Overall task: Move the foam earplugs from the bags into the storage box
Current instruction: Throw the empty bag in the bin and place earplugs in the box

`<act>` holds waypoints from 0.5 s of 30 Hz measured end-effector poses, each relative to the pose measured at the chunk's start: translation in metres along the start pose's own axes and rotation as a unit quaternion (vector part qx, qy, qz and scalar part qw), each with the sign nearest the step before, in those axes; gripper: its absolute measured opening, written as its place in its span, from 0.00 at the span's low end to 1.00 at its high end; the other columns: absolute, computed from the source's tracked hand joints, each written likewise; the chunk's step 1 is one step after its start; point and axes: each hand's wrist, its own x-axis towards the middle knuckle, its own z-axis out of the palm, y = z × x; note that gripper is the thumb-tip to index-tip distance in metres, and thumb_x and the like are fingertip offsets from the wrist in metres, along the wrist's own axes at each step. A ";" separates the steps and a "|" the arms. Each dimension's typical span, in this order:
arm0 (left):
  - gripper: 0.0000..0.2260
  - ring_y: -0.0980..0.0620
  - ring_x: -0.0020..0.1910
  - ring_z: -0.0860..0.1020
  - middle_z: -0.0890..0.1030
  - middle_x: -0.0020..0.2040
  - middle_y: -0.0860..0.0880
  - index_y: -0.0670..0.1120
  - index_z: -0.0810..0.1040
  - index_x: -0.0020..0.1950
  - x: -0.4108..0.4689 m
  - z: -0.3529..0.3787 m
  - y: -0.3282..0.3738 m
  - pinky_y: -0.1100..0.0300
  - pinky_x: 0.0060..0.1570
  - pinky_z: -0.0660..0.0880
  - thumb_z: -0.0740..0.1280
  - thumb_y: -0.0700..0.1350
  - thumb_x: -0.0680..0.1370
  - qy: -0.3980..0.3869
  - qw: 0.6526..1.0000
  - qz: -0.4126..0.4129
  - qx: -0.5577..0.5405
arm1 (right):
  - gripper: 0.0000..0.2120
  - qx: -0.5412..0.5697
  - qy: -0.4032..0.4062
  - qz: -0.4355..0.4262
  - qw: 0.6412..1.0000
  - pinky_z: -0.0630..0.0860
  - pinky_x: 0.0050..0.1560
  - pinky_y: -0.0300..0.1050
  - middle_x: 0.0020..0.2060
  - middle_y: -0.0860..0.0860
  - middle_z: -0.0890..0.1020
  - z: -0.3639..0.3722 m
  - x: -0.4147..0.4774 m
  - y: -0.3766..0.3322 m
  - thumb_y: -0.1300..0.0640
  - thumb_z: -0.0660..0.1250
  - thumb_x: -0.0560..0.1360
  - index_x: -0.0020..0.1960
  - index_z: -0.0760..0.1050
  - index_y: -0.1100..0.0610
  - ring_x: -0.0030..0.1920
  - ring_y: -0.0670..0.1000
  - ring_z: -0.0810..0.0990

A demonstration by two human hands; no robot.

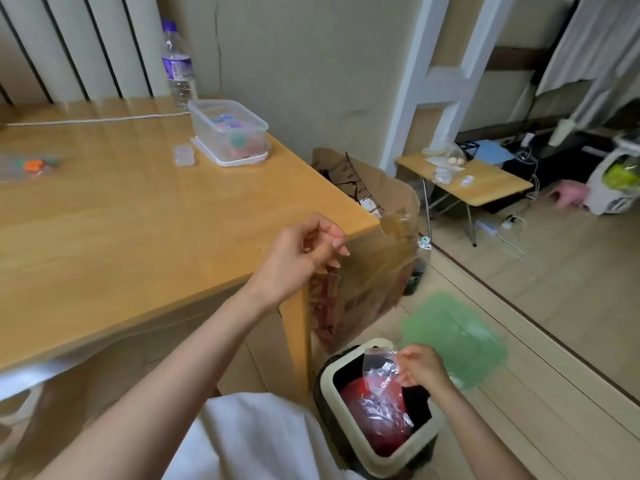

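Observation:
The clear storage box (228, 131) stands on its white lid near the table's far right corner, with coloured foam earplugs inside. At the table's left edge lies a clear bag (29, 167) with orange and green earplugs in it. My right hand (420, 367) pinches an empty crumpled clear bag (379, 363) over the open trash bin (433, 431) on the floor. My left hand (304, 258) hovers at the table's near right corner, fingers loosely curled, holding nothing.
A small clear case (184, 155) lies beside the box, a water bottle (177, 67) behind it. A cardboard box (367, 237) stands against the table's right side. A low folding table (464, 181) and cables sit on the floor beyond.

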 end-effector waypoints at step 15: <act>0.05 0.53 0.35 0.79 0.82 0.43 0.48 0.44 0.73 0.54 0.013 -0.027 0.004 0.63 0.32 0.76 0.63 0.37 0.79 0.110 0.993 0.032 0.042 | 0.09 0.176 0.104 -0.160 0.966 0.79 0.36 0.37 0.42 0.55 0.83 -0.035 -0.010 -0.121 0.67 0.64 0.75 0.53 0.78 0.61 0.37 0.50 0.82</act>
